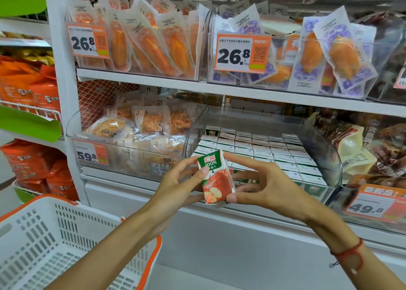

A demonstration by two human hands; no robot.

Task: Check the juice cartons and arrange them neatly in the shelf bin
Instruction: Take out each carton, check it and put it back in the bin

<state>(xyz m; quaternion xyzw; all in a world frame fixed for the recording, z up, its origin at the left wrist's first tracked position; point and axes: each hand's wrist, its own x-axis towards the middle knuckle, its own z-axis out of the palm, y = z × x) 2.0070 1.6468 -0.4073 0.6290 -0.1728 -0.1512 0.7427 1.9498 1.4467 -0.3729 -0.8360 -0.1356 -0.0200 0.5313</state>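
One carton (216,177) up in front of the shelf, held between both hands just ahead of the bin (329,149). Apple picture and green top facing the camera, tilted a touch to the left. Left hand (175,184) pinching the left side, thumb across the front face, fingers curled behind. Right hand (263,186) pinching top corner and bottom corner, thumb low, forefinger high, other fingers fanned out loose behind the pack. Both grips closed on that one carton, then, nothing else carried.

Looks like mid-check: front panel turned to the eye, not yet back in its place.

Inside the bin, rows of cartons (270,151) standing upright, white tops showing, packed edge to edge and reaching toward the back wall. Pretty tidy already, by the look of it. Front left corner hidden behind the hands, so cannot tell whether a gap waits there for this one. Front row partly masked too.

Judging progress: most of the arranging appears done, at least this carton left to slot in, and no telling how many of the rest are checked.

Basket (55,241) low on the left, white with orange trim, no cartons visible in the part shown. Snack packs (136,124) in the neighbouring bin to the left, sealed bags (356,144) to the right, price tags along the shelf edge.
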